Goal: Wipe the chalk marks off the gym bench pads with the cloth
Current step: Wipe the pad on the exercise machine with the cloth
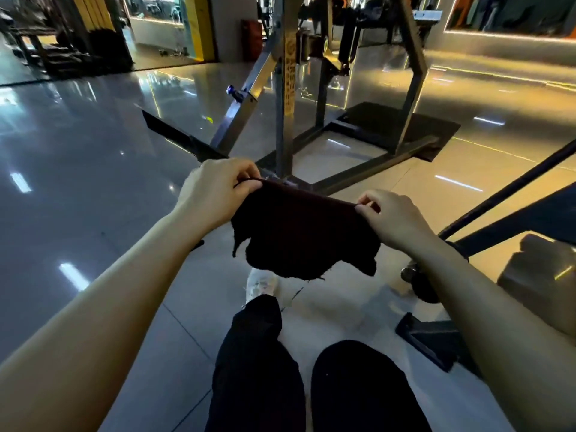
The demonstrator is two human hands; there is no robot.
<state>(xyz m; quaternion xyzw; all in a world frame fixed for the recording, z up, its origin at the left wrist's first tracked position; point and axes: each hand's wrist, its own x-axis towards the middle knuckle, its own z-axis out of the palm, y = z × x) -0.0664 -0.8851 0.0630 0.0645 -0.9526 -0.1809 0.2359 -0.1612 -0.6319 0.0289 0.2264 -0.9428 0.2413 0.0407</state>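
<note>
A dark, ragged-edged cloth (299, 235) hangs stretched in the air in front of me. My left hand (215, 191) pinches its upper left corner. My right hand (392, 216) pinches its upper right corner. The top edge is pulled taut between both hands and the rest droops down over my legs. No bench pad with chalk marks shows in this view.
A metal gym machine frame (283, 120) stands straight ahead on a dark base mat (436, 126). Dark bars and a machine foot (436, 344) lie at the right. Glossy tiled floor (78, 182) spreads to the left. My legs in dark trousers (255, 353) and a white shoe (261, 283) are below.
</note>
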